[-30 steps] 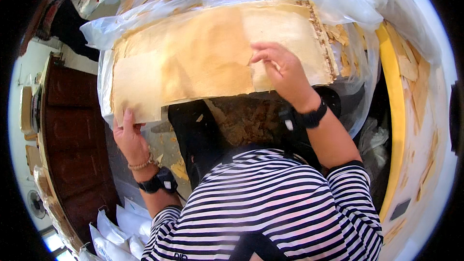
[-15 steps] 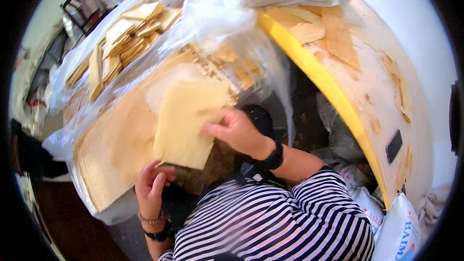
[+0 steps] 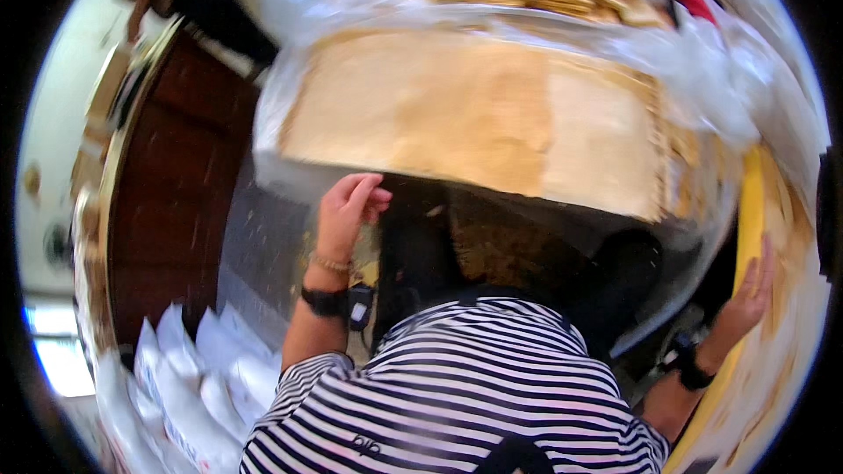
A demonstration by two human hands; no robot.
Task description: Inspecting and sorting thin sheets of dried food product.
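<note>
Sheet's gone from the right hand (image 3: 753, 291), now flat, fingers apart, on the yellow board (image 3: 749, 211) at right; left hand (image 3: 349, 211) curled loosely, empty, beneath the big tan sheet (image 3: 474, 114); white sacks (image 3: 189, 386) lower left.

1. Pale tan and golden-brown tones are shown by the thin wooden sheets (image 3: 474, 114).
2. The shirt (image 3: 457, 395) is patterned in black and white stripes.
3. Bright yellow is seen on the board edge (image 3: 748, 211).
4. The door (image 3: 167, 202) is coloured dark reddish brown.
5. The sacks (image 3: 184, 386) are white.
</note>
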